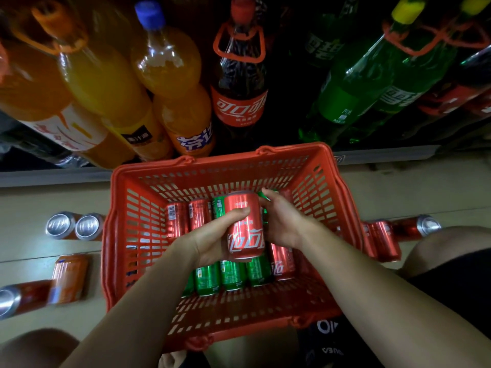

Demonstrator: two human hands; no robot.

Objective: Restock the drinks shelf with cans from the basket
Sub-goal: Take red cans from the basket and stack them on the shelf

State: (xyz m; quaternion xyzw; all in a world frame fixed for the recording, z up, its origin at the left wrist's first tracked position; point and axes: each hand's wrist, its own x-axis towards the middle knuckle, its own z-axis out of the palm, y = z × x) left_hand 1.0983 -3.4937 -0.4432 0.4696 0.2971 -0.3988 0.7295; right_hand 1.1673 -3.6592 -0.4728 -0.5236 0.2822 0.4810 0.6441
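Note:
A red plastic basket point(127, 235) sits on the floor in front of me, holding several red and green cans point(231, 274) lying on their sides. My left hand point(212, 240) grips a red cola can point(244, 227) and holds it above the basket's middle. Just to the right of that can, my right hand point(284, 221) reaches down into the basket, its fingers curled around a green can point(265, 196) that is mostly hidden. The drinks shelf point(385, 155) runs across the top of the view with large bottles standing on it.
Two silver-topped cans point(74, 225) and orange cans point(69, 278) stand on the floor left of the basket. Red cans point(393, 235) lie to its right. Orange, cola and green bottles point(239, 83) fill the shelf. My knees show at the bottom corners.

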